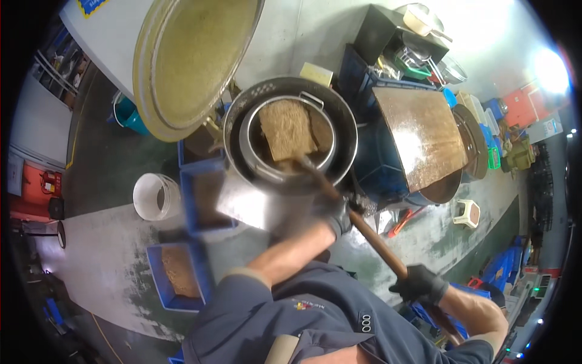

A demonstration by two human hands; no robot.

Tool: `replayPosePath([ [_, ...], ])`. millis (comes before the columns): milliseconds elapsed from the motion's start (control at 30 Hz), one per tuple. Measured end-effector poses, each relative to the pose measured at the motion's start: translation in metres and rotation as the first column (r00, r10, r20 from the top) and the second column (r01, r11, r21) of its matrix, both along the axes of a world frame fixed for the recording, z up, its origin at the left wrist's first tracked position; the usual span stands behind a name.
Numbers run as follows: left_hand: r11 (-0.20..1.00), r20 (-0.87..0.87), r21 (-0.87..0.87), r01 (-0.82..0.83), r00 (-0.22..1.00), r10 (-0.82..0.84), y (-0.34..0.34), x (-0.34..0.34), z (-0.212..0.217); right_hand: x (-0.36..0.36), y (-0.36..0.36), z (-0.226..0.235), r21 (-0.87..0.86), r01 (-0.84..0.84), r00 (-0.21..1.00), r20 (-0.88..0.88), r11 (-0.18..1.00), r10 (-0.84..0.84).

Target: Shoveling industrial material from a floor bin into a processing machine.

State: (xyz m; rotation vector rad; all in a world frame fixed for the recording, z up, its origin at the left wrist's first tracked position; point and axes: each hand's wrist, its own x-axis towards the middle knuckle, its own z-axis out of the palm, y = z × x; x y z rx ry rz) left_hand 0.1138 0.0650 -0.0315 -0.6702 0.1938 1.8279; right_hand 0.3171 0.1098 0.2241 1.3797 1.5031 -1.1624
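Observation:
My gloved left hand (341, 213) is closed around the wooden handle of a shovel (377, 241), near its blade end. Farther up the handle, on the right, my gloved right hand (421, 283) grips the same shaft. The square tan-brown shovel blade (286, 128) is inside a metal pot (247, 148) with side handles; whether the brown surface is the blade itself or material on it, I cannot tell. Brown material shows beside the blade. The pot sits within a larger round dark drum (347, 115). A round yellowish lid (197, 60) stands raised at its left.
Blue bins (209, 227) and a white bucket (156, 197) stand on the floor at left. To the right, a brown board (421, 136) lies over a blue barrel (376, 164). Beyond are a small stool (467, 213) and a red-handled tool (401, 223).

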Motion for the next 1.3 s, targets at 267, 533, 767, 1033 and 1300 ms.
replayPosePath([
  [267,0.998,-0.075,0.018,0.061,0.995,-0.060,-0.016,-0.016,-0.006,-0.008,-0.011,0.000,0.090,-0.188,0.982,0.025,0.978,0.187],
  [533,0.998,-0.113,-0.050,0.026,0.993,-0.031,-0.023,-0.061,-0.014,0.011,-0.032,0.048,0.249,-0.534,0.843,0.086,0.808,0.531],
  [767,0.978,-0.146,-0.207,-0.001,0.989,-0.030,-0.010,-0.055,-0.067,-0.003,-0.050,0.066,0.254,-0.474,0.880,0.098,0.843,0.465],
  [1033,0.969,-0.055,-0.205,0.140,0.987,-0.154,-0.012,-0.062,-0.038,-0.005,-0.061,0.071,0.306,-0.535,0.843,0.136,0.788,0.520],
  [1300,0.987,-0.017,-0.117,0.114,0.993,-0.117,-0.023,-0.056,0.004,0.004,-0.078,0.080,0.329,-0.502,0.860,0.096,0.800,0.500],
])
